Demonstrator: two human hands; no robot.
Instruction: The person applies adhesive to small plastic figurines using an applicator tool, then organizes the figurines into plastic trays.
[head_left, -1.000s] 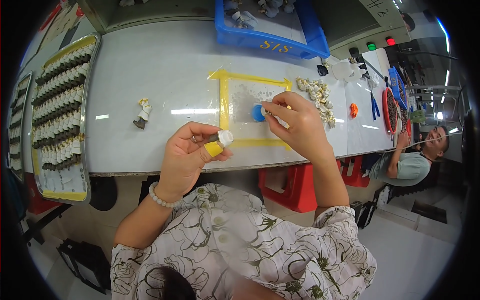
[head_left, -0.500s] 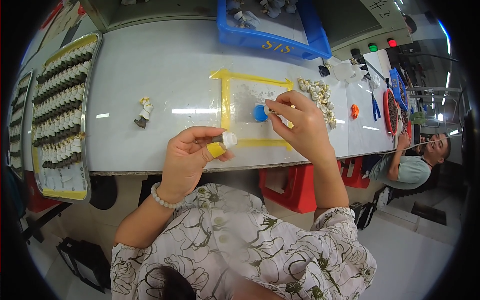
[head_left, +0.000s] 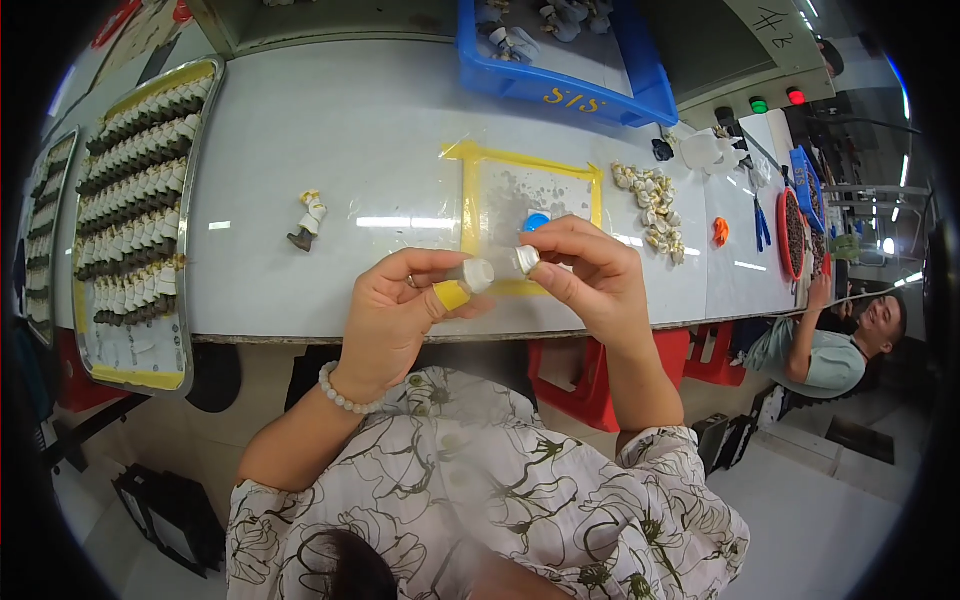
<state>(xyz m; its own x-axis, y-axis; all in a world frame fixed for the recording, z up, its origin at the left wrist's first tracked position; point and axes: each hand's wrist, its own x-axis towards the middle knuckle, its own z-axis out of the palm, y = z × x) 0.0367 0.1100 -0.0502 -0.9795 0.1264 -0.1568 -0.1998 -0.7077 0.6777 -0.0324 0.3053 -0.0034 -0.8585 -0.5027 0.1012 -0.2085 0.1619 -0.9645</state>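
Note:
My left hand [head_left: 390,310], with yellow tape round a finger, is closed on a small figurine part [head_left: 479,274] whose white hollow-looking end faces right. In my right hand [head_left: 600,275], thumb and fingers pinch a small white piece [head_left: 526,261], blurred at its left side. The two pieces face each other a short way apart, above the table's front edge. Just beyond my right fingers a blue round cap [head_left: 537,221] sits inside a yellow-tape frame [head_left: 471,200]. A figurine [head_left: 311,214] with white body and dark base lies on the table to the left.
Metal trays [head_left: 187,365] with rows of figurine parts stand at the left. A blue bin [head_left: 570,98] is at the back. Small white-and-gold pieces [head_left: 655,205] lie in a pile at the right, near an orange item [head_left: 720,232]. Another person [head_left: 835,355] sits far right.
My right hand has drawn back from beside the blue cap and moved left toward my left hand, bringing the white piece near the figurine part. The whole view has shifted slightly.

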